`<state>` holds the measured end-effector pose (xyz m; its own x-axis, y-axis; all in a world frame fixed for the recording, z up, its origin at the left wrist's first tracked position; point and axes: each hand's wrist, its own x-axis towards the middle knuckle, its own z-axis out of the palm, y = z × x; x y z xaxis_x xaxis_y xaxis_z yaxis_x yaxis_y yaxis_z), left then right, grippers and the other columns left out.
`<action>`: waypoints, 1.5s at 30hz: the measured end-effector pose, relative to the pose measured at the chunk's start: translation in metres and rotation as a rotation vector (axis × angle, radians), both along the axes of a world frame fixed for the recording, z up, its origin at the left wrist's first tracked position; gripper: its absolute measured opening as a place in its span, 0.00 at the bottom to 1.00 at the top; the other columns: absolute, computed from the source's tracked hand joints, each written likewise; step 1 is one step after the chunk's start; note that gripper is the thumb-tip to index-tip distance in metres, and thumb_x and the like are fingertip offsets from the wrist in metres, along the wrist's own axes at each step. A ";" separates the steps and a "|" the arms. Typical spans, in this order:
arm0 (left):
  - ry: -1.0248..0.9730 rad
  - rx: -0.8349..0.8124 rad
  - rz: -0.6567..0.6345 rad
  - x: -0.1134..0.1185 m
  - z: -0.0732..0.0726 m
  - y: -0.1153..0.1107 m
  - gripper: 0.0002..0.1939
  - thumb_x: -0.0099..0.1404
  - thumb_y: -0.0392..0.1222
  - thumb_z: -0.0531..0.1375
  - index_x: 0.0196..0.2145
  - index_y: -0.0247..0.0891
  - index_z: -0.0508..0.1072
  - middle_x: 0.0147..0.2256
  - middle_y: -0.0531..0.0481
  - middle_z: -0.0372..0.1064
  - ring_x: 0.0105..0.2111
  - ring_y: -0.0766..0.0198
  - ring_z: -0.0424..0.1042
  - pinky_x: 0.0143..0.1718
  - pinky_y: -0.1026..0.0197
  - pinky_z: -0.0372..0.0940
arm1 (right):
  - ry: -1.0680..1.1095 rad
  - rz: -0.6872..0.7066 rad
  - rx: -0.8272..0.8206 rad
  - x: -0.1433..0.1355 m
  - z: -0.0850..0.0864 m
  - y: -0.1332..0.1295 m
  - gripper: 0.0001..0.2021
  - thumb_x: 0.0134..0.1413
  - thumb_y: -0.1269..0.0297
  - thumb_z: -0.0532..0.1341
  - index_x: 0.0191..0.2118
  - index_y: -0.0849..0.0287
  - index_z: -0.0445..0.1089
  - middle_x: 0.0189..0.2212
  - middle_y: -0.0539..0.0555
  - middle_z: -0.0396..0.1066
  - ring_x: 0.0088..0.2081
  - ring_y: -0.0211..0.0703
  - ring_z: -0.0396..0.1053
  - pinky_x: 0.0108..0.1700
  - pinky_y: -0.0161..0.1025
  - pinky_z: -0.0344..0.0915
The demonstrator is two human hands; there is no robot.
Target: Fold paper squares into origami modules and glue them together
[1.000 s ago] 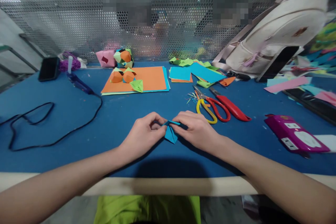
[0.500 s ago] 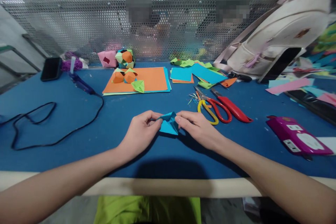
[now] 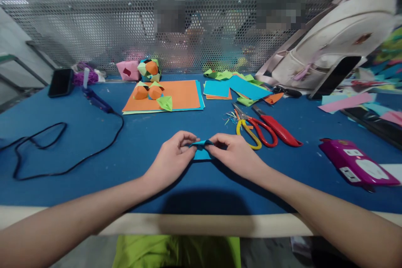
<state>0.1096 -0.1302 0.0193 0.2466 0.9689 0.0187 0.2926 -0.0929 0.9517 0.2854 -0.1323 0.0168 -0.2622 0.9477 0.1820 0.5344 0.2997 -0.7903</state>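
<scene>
A small folded piece of blue paper [image 3: 203,154] is pinched between both hands above the blue table, near the middle of the view. My left hand [image 3: 172,155] grips its left side with thumb and fingers. The right side of the paper is held by my right hand [image 3: 234,153]. Its upper edge is folded over toward me, and the fingers partly cover both ends. Beyond the hands is a stack of orange and blue sheets [image 3: 185,92], with folded orange pieces and a green folded piece [image 3: 166,103] on it.
Scissors [image 3: 264,132] and a red cutter [image 3: 282,132] lie right of my hands. Farther back are blue squares [image 3: 216,88]. A glue gun [image 3: 99,100] with a black cable is at left, a purple power strip [image 3: 358,163] at right, a backpack [image 3: 333,42] behind.
The blue paper's raised upper part has come down into a flatter, narrower fold. My fingers have shifted slightly along its two sides.
</scene>
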 end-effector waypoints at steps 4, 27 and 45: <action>0.045 -0.016 -0.047 0.001 0.001 -0.001 0.10 0.54 0.35 0.56 0.36 0.36 0.69 0.35 0.50 0.73 0.37 0.63 0.71 0.39 0.63 0.64 | -0.037 -0.016 0.017 -0.002 0.001 -0.002 0.06 0.50 0.70 0.58 0.26 0.61 0.70 0.21 0.49 0.69 0.24 0.35 0.62 0.27 0.32 0.56; -0.313 -0.335 -0.003 0.010 -0.003 -0.005 0.05 0.51 0.37 0.61 0.27 0.35 0.68 0.25 0.56 0.65 0.28 0.68 0.65 0.34 0.62 0.65 | -0.078 0.026 0.261 -0.007 -0.008 -0.002 0.09 0.57 0.71 0.56 0.29 0.60 0.73 0.26 0.52 0.74 0.29 0.38 0.70 0.32 0.33 0.62; 0.214 0.073 -0.037 -0.004 0.009 -0.004 0.15 0.63 0.45 0.50 0.23 0.37 0.66 0.21 0.56 0.59 0.24 0.67 0.58 0.26 0.65 0.54 | -0.134 0.028 0.276 -0.002 -0.003 -0.001 0.10 0.57 0.70 0.56 0.29 0.60 0.72 0.27 0.52 0.75 0.29 0.38 0.70 0.32 0.33 0.62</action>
<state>0.1061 -0.1337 0.0282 0.2875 0.9572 0.0321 0.4824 -0.1737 0.8586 0.2831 -0.1329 0.0137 -0.3268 0.8594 0.3932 0.6168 0.5092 -0.6003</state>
